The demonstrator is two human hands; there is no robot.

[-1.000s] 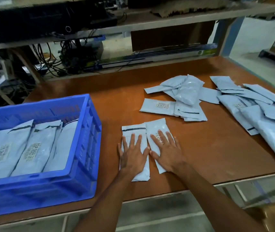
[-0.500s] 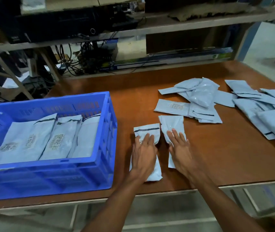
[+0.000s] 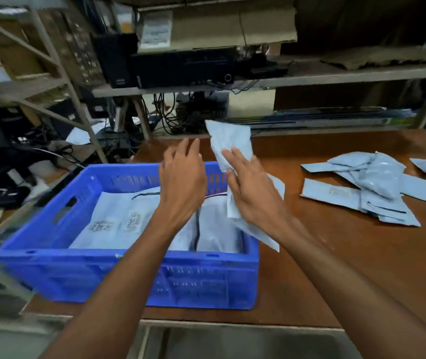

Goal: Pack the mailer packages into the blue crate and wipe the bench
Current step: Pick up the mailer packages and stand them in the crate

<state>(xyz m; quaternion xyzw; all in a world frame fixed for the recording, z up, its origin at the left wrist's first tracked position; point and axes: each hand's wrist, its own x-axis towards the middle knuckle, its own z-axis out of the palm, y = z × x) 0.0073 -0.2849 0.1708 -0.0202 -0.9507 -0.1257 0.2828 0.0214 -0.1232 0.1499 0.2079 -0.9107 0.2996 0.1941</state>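
The blue crate (image 3: 77, 275) stands on the left part of the brown bench (image 3: 336, 268), with several pale blue mailer packages (image 3: 118, 218) lying flat inside. My right hand (image 3: 250, 187) holds two mailer packages (image 3: 230, 138) in the air over the crate's right side, one sticking up past my fingers and one hanging below my palm. My left hand (image 3: 180, 182) hovers beside them over the crate, fingers relaxed and holding nothing. A loose pile of mailer packages (image 3: 377, 177) lies on the bench to the right.
A metal shelf (image 3: 310, 79) with black electronic boxes (image 3: 180, 66) and tangled cables (image 3: 180, 117) runs along the back of the bench. More gear and a slanted rack frame (image 3: 59, 73) crowd the left. The bench's front edge is close below the crate.
Both hands lifted the two mailer packages off the bench and swung them left over the crate. My left hand has come off them. The view turned left and up.
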